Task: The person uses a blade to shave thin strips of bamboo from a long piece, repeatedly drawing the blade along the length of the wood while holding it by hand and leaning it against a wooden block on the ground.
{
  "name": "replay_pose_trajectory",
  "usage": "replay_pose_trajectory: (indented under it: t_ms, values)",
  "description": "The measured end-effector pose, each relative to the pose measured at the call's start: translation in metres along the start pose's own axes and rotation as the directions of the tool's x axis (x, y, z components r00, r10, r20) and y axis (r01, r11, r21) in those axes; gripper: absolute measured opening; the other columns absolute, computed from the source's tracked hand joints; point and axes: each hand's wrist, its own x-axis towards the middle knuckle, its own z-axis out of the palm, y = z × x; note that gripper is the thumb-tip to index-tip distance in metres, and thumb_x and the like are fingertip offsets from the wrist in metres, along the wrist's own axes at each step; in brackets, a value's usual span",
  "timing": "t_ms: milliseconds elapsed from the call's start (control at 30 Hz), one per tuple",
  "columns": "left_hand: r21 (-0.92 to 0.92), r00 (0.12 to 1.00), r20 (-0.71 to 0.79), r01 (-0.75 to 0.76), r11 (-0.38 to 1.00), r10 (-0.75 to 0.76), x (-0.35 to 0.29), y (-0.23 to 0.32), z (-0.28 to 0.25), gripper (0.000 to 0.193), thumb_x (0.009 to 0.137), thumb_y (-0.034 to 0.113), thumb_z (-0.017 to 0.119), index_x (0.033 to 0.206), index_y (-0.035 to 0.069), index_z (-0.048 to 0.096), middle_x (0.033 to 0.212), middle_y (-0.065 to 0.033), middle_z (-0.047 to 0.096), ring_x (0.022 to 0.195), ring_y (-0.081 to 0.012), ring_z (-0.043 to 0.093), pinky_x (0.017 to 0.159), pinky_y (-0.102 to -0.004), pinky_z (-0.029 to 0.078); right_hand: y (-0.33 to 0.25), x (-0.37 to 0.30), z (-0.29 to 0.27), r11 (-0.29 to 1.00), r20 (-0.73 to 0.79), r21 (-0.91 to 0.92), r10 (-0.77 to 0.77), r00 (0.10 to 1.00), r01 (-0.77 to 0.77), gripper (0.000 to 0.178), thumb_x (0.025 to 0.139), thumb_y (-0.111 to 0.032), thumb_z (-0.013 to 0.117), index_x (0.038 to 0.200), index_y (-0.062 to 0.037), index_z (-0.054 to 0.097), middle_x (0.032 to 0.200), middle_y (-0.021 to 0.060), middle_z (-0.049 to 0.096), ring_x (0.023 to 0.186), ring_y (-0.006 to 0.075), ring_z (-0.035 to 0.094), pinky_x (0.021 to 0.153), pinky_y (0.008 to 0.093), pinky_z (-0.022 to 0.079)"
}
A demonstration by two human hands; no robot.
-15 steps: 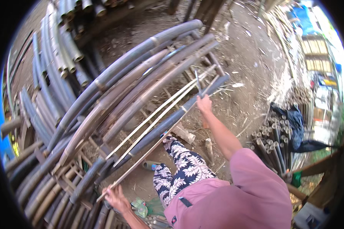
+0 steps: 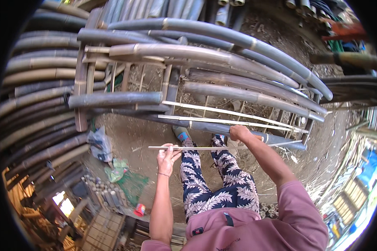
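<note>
Holding a thin bamboo strip [image 2: 205,147] level above the knees: left hand [image 2: 167,157] pinched on its near end, right hand [image 2: 240,133] closed around it further along. Two more strips [image 2: 226,117] lying across the rack [image 2: 81,104] of thick bamboo poles [image 2: 205,52] just beyond.

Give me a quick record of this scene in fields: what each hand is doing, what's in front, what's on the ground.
left hand: fingers pinch a thin bamboo strip near its left end
right hand: closed over the same strip
in front: rack of thick bamboo poles, two more pale strips lying across it
ground: bare dirt, crumpled plastic bag, green scraps
</note>
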Motion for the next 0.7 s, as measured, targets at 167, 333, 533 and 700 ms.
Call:
replay_pose_trajectory:
  t_ms: [167,333,533,700]
  values:
    - [-0.07,1.0,0.012,0.003,0.998,-0.002,0.026,-0.022,-0.022,0.021,0.096,0.021,0.058,0.113,0.011,0.052,0.107,-0.0101,0.064,0.095,-0.0237,0.068,0.08,-0.0367,0.057,0.023,0.047,-0.015,0.995,-0.027,-0.07,0.066,0.997,-0.068,0.029,0.074,-0.012,0.06,0.099,-0.0042,0.071,0.106,0.0185,0.068,0.102,0.0304,0.066,0.085,0.041,0.054]
    - [-0.154,0.999,0.034,-0.014,0.988,0.019,0.056,-0.036,-0.014,0.019,0.096,0.02,0.058,0.11,0.008,0.055,0.102,-0.0093,0.066,0.092,-0.0211,0.068,0.078,-0.0327,0.058,0.068,0.042,-0.032,0.995,-0.226,-0.024,0.085,0.97,-0.093,0.031,0.078,-0.019,0.056,0.104,-0.0089,0.069,0.098,0.0216,0.068,0.094,0.0367,0.066,0.081,0.0444,0.053]
    - [-0.211,0.997,0.002,-0.075,0.975,0.077,0.076,-0.041,0.004,0.023,0.096,0.021,0.058,0.112,0.004,0.057,0.1,-0.0065,0.066,0.091,-0.0164,0.066,0.08,-0.0323,0.056,0.077,0.011,-0.035,0.994,-0.377,0.07,0.1,0.921,-0.079,0.032,0.084,-0.029,0.058,0.107,-0.0099,0.068,0.095,0.0231,0.067,0.089,0.0396,0.065,0.081,0.0473,0.053]
    - [-0.208,0.995,-0.037,-0.101,0.973,0.095,0.096,-0.043,0.02,0.022,0.096,0.022,0.058,0.112,0.006,0.056,0.099,-0.0069,0.066,0.089,-0.0173,0.067,0.079,-0.0324,0.056,0.076,0.015,-0.021,0.991,-0.418,0.062,0.136,0.898,-0.121,0.031,0.086,-0.029,0.058,0.109,-0.0113,0.067,0.097,0.023,0.067,0.091,0.0404,0.065,0.082,0.0485,0.052]
